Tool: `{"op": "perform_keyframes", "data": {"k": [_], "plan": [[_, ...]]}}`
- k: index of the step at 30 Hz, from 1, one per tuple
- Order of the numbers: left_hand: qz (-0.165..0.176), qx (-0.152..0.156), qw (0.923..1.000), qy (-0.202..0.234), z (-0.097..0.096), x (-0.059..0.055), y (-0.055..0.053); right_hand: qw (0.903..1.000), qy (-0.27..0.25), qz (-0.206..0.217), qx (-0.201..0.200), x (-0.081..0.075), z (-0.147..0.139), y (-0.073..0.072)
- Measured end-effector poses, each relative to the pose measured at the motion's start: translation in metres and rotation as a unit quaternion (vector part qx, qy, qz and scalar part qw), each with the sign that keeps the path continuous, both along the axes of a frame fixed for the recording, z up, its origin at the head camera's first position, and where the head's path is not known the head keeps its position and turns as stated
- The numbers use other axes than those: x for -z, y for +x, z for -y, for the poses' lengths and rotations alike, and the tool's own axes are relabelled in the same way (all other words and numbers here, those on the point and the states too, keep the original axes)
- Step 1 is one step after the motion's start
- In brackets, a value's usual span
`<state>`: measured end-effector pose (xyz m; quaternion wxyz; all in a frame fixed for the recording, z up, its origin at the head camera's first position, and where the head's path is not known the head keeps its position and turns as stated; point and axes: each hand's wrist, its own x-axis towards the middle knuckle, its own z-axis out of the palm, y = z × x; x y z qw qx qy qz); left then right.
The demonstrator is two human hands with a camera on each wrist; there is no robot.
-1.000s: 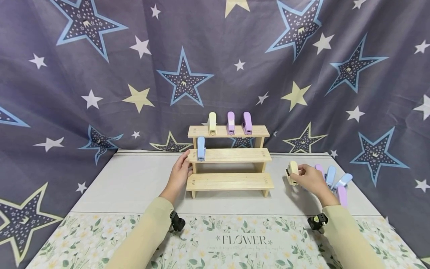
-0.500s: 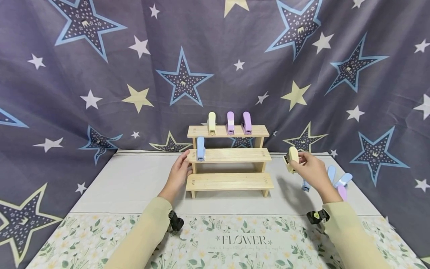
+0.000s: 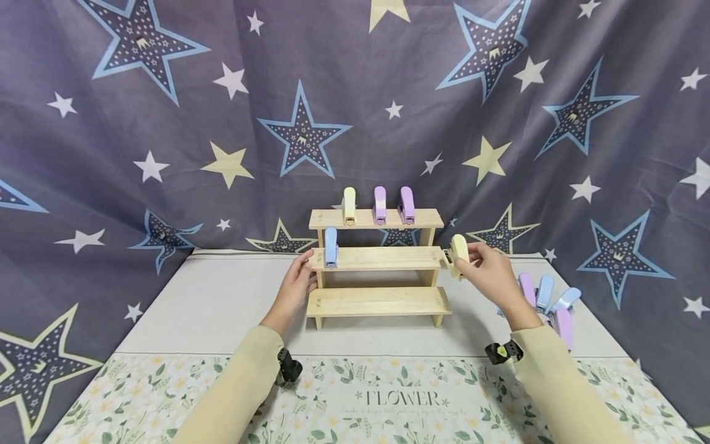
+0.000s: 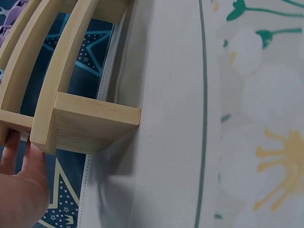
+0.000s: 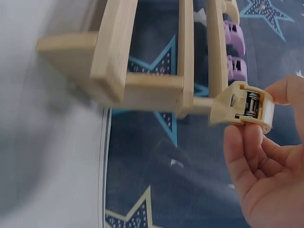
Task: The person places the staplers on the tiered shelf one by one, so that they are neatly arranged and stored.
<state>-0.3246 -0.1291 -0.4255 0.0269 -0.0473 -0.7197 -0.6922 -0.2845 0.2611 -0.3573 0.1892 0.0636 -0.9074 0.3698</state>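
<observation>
A three-tier wooden shelf (image 3: 383, 300) stands mid-table. My left hand (image 3: 291, 290) holds its left side at the middle tier; in the left wrist view the fingers (image 4: 34, 159) lie against the wood. Between thumb and fingers, my right hand (image 3: 493, 277) pinches a pale yellow stapler (image 3: 460, 251), upright just off the middle tier's right end. The right wrist view shows the metal works inside this yellow stapler (image 5: 244, 104). One blue stapler (image 3: 331, 248) occupies the middle tier's left end. Along the top tier stand a yellow stapler (image 3: 349, 205) and two purple staplers (image 3: 379, 205).
Several purple and blue staplers (image 3: 545, 290) lie in a loose group on the table's right, beyond my right wrist. A flowered cloth (image 3: 410, 398) covers the near part of the table. Behind the shelf hangs a dark curtain (image 3: 199, 203) with stars.
The yellow stapler has been raised from near the right-hand group and carried left by my right hand to the shelf's right end. My left hand stays at the shelf.
</observation>
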Motion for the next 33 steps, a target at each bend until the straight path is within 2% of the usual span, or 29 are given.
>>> {"op": "perform_keyframes", "data": {"k": [10,18,20,24,29,33], "plan": [[0.002,0.008,1.0000,-0.004,0.000,-0.003,0.003,0.9991,-0.016,0.001,-0.038,-0.002,0.041,-0.013],[0.018,0.010,0.9998,0.003,-0.003,-0.026,0.019,0.9973,-0.037,0.000,-0.063,-0.002,0.080,-0.021],[0.019,0.006,0.9998,-0.002,-0.004,-0.028,0.020,0.9966,-0.046,-0.010,-0.068,0.001,0.090,-0.025],[0.017,0.001,0.9998,0.005,-0.003,-0.021,0.014,0.9942,-0.065,-0.016,-0.084,0.005,0.108,-0.030],[0.006,-0.006,0.9999,0.014,-0.002,-0.004,0.002,0.9923,-0.080,0.007,-0.094,0.004,0.126,-0.036],[-0.001,-0.011,0.9999,0.007,-0.002,0.002,-0.001,0.9921,-0.081,0.017,-0.094,0.005,0.137,-0.042]]}}
